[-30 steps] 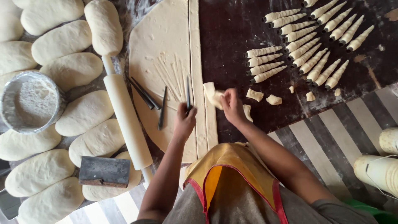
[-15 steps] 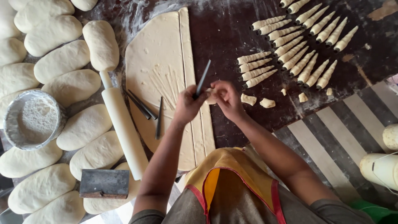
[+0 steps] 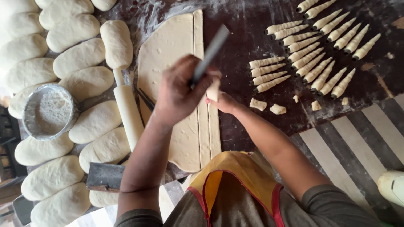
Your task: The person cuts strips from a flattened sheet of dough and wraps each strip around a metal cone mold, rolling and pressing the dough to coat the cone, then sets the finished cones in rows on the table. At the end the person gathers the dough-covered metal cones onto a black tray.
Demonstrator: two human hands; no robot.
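Above the dough sheet (image 3: 168, 54), left hand (image 3: 179, 94) pinches metal rod (image 3: 209, 54); right hand (image 3: 223, 102) pinches dough strip (image 3: 213, 89); wrapping underway, needs steady rotation.

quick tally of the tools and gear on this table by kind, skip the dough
rolling pin: 1
metal bowl of flour: 1
metal scraper: 1
metal rod, in the left hand: 1
dark rods on the dough sheet: 2 showing
total: 6
(right hand holds only a dough strip)

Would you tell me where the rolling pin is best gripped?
Grip the rolling pin at its bare middle, coming from above. Its far end lies under a dough loaf, its near end by the scraper, and dough sheet borders its right.
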